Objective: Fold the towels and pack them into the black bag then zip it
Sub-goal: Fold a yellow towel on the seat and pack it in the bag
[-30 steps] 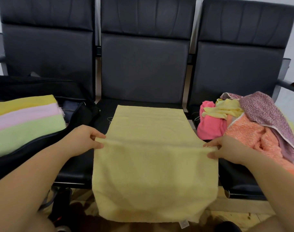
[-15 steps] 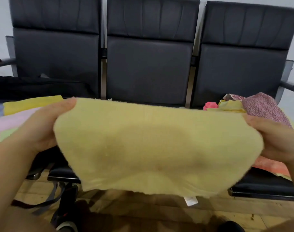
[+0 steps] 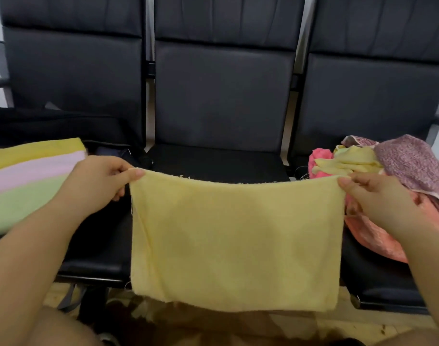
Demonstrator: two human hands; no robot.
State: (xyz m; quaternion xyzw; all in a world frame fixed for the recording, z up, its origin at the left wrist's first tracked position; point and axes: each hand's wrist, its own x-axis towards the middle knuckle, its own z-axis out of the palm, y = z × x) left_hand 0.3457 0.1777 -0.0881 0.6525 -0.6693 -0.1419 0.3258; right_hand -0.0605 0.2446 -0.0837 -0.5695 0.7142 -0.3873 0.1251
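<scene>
The fingers (image 3: 134,174) of the left hand (image 3: 101,181) pinch the upper left corner of a pale yellow rectangular terry towel (image 3: 235,240), thumb on the near face, the other fingers curled behind the cloth. The right hand (image 3: 378,203) pinches the upper right corner the same way, its thumb (image 3: 344,182) lying along the top edge. The towel hangs doubled between the two hands in front of the middle seat (image 3: 213,163) of a row of three black padded chairs, its top edge sagging slightly and its lower edge hanging past the seat's front edge, above the wooden floor (image 3: 313,325).

The towel covers most of the middle seat's front. Both forearms are cut off by the bottom of the picture.

On the left seat lies an open black fabric bag (image 3: 51,126), partly out of view to the left, with a folded stack of yellow, pink and green towels (image 3: 26,181) in it. On the right seat sits a loose heap of unfolded towels (image 3: 388,176), pink, yellow, mauve and orange, partly behind the right hand.
</scene>
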